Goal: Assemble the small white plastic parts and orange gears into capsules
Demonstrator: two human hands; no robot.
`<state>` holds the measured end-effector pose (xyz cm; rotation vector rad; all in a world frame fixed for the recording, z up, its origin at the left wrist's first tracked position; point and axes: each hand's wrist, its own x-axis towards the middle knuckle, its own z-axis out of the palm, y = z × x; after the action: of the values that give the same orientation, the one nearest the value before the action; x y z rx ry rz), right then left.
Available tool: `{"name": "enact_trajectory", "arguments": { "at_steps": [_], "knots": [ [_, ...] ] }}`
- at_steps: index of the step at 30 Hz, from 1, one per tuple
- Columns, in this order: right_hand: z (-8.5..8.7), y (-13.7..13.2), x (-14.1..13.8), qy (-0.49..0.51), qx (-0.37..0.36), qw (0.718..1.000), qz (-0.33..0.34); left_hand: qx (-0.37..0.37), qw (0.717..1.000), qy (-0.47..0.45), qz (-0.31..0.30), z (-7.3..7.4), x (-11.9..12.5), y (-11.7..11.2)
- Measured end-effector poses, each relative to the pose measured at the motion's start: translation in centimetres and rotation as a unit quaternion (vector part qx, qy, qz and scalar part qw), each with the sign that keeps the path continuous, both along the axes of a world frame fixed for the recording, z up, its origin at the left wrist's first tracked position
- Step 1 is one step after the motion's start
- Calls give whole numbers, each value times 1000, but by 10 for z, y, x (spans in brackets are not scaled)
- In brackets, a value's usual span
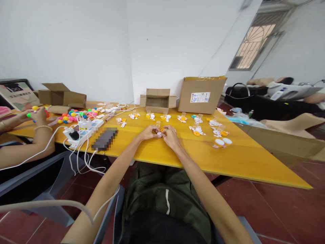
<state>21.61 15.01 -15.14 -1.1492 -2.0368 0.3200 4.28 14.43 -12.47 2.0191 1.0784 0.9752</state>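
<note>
At the near side of the yellow table [142, 149], my left hand [149, 133] and my right hand [171, 136] meet, fingers curled together. Between their fingertips is a small white plastic part [159, 134]; its exact shape is too small to tell. Against my right fingers shows a bit of orange plastic [163, 130], partly hidden. Just beyond my hands stands a small clear plastic cup [158, 123]. Around it lie several little groups of white and orange pieces with clear cups, such as the white pieces [198, 129] and an orange ring [196, 134] to the right.
Two white-lidded cups [226, 141] stand at right. An open carton [157, 101] and a large box [201, 95] stand against the wall. Left are a phone [104, 139], a power strip [85, 132] with trailing cables, colourful balls [73, 116] and another person's hands [39, 117].
</note>
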Motion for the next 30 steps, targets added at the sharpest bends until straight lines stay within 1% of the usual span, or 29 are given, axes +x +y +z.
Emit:
{"name": "enact_trajectory", "arguments": {
  "at_steps": [6, 15, 22, 30],
  "knots": [
    [-1, 0, 1, -6, 25, 1000, 13, 1, 1000, 10, 2, 0, 0, -1],
    [3, -1, 4, -23, 25, 999, 15, 10, 1000, 18, 6, 0, -2, 1],
    [7, -7, 6, -42, 50, 997, 31, 16, 999, 35, 4, -1, -3, 3],
    [8, -7, 7, -46, 62, 997, 27, 26, 998, 58, 0, -2, -5, 5]
  ]
}}
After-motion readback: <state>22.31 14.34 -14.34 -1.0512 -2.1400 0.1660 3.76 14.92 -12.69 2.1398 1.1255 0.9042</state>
